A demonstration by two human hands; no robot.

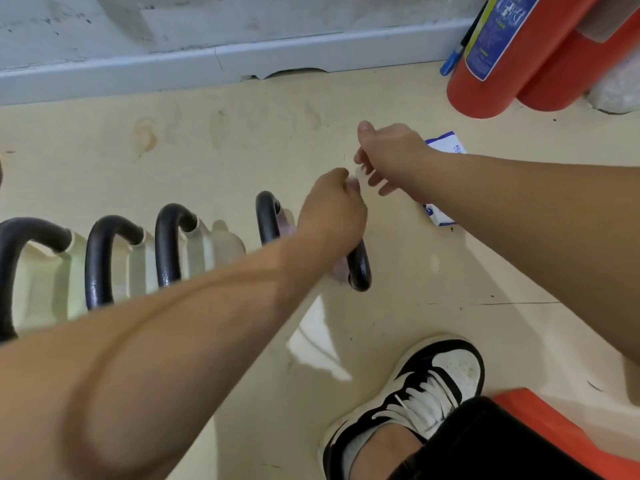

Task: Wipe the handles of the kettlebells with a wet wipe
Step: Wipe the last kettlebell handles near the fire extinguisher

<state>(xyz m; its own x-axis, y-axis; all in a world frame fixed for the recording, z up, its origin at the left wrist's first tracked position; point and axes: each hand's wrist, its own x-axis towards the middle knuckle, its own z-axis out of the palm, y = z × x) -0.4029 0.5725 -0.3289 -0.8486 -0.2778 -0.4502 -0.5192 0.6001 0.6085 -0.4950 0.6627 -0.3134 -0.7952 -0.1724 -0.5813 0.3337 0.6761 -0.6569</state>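
Above the rightmost kettlebell handle [266,216], the left hand [332,211] and right hand [391,154] are each pinching a small wet wipe [358,173], both grips clamped on it.

Single head view — looks steeply down, close over the floor [221,133] by the wall [242,19]

Red fire extinguishers [502,88], black-and-white sneaker [426,386]

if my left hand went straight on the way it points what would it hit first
Most likely the right hand, just ahead of the left hand; both pinch a small white piece between them. Depth is hard to judge.
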